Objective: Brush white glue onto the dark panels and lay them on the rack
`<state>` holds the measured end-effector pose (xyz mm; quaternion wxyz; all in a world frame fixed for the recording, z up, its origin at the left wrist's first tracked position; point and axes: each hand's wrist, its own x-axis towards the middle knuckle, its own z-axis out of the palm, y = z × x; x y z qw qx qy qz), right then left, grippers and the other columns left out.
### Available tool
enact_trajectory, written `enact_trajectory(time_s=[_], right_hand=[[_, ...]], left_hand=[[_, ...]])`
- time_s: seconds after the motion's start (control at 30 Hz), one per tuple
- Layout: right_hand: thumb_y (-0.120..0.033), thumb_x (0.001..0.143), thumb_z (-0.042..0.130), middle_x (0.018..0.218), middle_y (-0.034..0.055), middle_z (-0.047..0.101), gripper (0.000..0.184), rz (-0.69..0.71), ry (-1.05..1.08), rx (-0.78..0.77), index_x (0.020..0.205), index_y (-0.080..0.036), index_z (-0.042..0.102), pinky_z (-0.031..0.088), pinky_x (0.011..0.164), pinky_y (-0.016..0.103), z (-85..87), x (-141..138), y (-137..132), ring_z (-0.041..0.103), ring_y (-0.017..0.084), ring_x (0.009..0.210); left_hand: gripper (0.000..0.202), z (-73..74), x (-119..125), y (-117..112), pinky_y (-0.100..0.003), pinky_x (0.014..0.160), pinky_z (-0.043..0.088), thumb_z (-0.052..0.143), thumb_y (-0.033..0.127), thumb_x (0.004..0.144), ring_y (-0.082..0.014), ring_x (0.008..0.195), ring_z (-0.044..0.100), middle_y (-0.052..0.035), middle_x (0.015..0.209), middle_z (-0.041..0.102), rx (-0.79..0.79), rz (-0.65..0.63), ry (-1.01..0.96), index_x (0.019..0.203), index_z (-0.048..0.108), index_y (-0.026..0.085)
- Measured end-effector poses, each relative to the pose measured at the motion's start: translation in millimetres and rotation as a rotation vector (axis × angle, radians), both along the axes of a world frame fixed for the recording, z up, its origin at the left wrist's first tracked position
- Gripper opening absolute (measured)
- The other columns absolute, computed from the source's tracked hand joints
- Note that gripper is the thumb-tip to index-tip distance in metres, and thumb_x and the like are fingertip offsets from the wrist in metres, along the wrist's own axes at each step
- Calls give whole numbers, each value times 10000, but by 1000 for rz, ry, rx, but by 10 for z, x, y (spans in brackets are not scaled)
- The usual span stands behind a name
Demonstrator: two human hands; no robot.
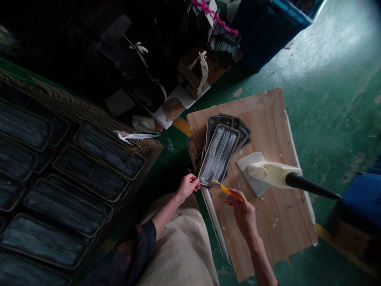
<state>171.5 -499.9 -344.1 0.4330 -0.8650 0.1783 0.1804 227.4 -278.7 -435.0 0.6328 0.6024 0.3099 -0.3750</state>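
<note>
A dark rectangular panel [218, 153] with rounded corners and a lighter border lies on top of a fanned stack of similar panels [244, 135]. Whitish streaks of a brushed coating run along its face. My left hand [189, 185] pinches the near left corner of this top panel. In my right hand [242, 208] is a brush with a yellow handle [228, 191], its bristles resting on the panel's near end. Beside the stack, a cream-coloured bottle with a long black nozzle [275, 173] lies on a pale square piece [256, 190].
Under the stack is a wooden board [279, 222]. To the left, wire racks [125, 145] hold several coated panels [67, 206]. Tied bundles [195, 73] sit at the back, near a blue crate [264, 31]. Another blue container [361, 198] stands at right on the green floor [336, 119].
</note>
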Motion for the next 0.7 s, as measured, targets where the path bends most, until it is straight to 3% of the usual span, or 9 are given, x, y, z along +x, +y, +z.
enact_trajectory(time_s=[0.17, 0.4, 0.53, 0.7], right_hand=[[-378, 968, 440, 810, 11, 699, 279, -60, -150, -56, 1140, -218, 591, 550, 690, 269, -64, 367, -156, 687, 152, 713], [-397, 959, 469, 805, 16, 711, 295, -164, -359, -123, 1136, -199, 598, 555, 678, 282, -148, 984, -90, 687, 149, 687], [-429, 958, 458, 777, 16, 706, 319, -205, -292, -135, 1124, -194, 595, 548, 643, 272, -172, 890, -13, 684, 153, 661], [-466, 957, 438, 735, 15, 693, 346, -229, -107, -84, 1111, -191, 580, 545, 587, 252, 6, 366, 140, 670, 150, 590]], left_hand=[[186, -36, 10, -11, -178, 446, 505, 670, 207, 796, -148, 573, 685, -16, 610, 647, -9, 9, -39, 723, 511, 144], [236, -4, 26, -48, -227, 489, 553, 671, 253, 805, -175, 568, 702, -15, 606, 645, -82, 71, 0, 748, 462, 159], [256, 23, 9, -92, -274, 594, 591, 675, 258, 809, -191, 627, 723, -12, 624, 651, -129, 169, 23, 773, 439, 167], [248, 33, -15, -124, -285, 627, 593, 658, 253, 825, -196, 653, 729, -13, 627, 651, -145, 204, 40, 783, 429, 169]])
